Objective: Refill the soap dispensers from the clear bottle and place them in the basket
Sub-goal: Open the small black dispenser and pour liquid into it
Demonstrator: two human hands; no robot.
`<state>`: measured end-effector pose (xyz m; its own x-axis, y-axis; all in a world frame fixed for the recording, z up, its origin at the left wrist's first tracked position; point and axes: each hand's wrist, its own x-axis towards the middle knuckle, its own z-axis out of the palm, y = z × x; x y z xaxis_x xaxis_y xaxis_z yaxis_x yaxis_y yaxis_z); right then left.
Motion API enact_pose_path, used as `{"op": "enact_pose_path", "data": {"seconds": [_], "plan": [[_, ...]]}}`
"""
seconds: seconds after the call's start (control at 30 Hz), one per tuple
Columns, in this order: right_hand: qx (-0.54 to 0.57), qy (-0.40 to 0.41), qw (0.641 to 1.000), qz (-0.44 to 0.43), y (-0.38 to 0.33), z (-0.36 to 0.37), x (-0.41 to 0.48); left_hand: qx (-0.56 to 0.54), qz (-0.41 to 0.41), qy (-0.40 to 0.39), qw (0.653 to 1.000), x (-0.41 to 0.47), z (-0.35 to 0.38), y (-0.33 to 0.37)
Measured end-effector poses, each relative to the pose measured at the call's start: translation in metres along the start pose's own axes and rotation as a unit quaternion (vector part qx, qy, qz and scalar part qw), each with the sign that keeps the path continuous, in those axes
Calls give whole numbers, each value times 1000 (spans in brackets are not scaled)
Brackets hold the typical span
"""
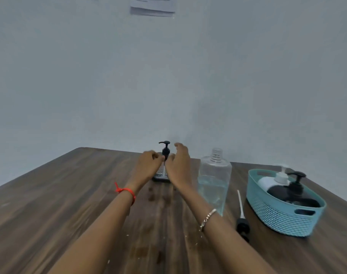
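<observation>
A clear soap dispenser (162,176) with a black pump (165,149) stands upright at the far middle of the table. My left hand (149,165) is at its left side, fingers curled against the bottle's shoulder. My right hand (178,167) is at its right side, fingers apart and raised next to the pump. The hands hide most of the dispenser's body. To the right stands the clear bottle (215,180), uncapped and partly filled with clear liquid. A teal basket (283,220) at the right holds a white dispenser (275,180) and a black dispenser (293,191).
A loose black pump head with a long white tube (240,214) lies on the wooden table (70,204) between the clear bottle and the basket. A pale wall rises just behind the table's far edge, with paper sheets (153,6) pinned high up.
</observation>
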<state>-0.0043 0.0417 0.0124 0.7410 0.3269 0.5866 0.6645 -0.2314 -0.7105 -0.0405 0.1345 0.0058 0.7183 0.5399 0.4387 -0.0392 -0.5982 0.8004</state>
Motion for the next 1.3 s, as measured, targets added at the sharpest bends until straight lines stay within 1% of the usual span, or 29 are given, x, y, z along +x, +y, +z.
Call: {"op": "enact_pose_path", "data": {"seconds": [0.03, 0.1, 0.2, 0.33, 0.37, 0.4, 0.47, 0.6, 0.67, 0.8, 0.93, 1.0, 1.07, 1.13, 1.3], "plan": [[-9, -17, 999, 38, 13, 11, 3, 33, -28, -34, 998, 5, 4, -15], [-43, -37, 992, 110, 36, 25, 11, 71, -61, -59, 994, 17, 14, -37], [-94, -41, 979, 174, 65, 44, 24, 62, -86, -55, 993, 37, 31, -72], [-64, -48, 973, 216, 87, 62, 42, -4, -115, -68, 991, 69, 51, -115], [-52, -47, 973, 220, 91, 66, 46, -21, -113, -68, 991, 84, 60, -137], [-40, -48, 974, 219, 95, 71, 49, -36, -108, -63, 991, 91, 65, -146], [-20, -50, 977, 207, 99, 81, 53, -60, -110, -50, 991, 87, 63, -134], [1, -4, 979, 202, 99, 88, 56, -74, -88, -47, 992, 82, 59, -114], [7, 2, 978, 208, 95, 87, 54, -85, -77, -39, 993, 80, 56, -109], [-2, -15, 981, 193, 81, 78, 46, -93, -86, -56, 990, 71, 42, -102], [-14, -72, 976, 204, 61, 58, 34, -123, -109, -80, 983, 52, 25, -79], [-35, -83, 980, 177, 48, 45, 25, -141, -98, -82, 982, 39, 16, -66], [-69, -73, 986, 131, 35, 31, 17, -133, -80, -82, 984, 26, 6, -55], [-71, -65, 990, 100, 22, 18, 11, -123, -75, -101, 984, 10, -1, -45], [-64, -41, 994, 79, 2, -13, -8, -147, -73, -118, 979, -33, -11, -23]]}}
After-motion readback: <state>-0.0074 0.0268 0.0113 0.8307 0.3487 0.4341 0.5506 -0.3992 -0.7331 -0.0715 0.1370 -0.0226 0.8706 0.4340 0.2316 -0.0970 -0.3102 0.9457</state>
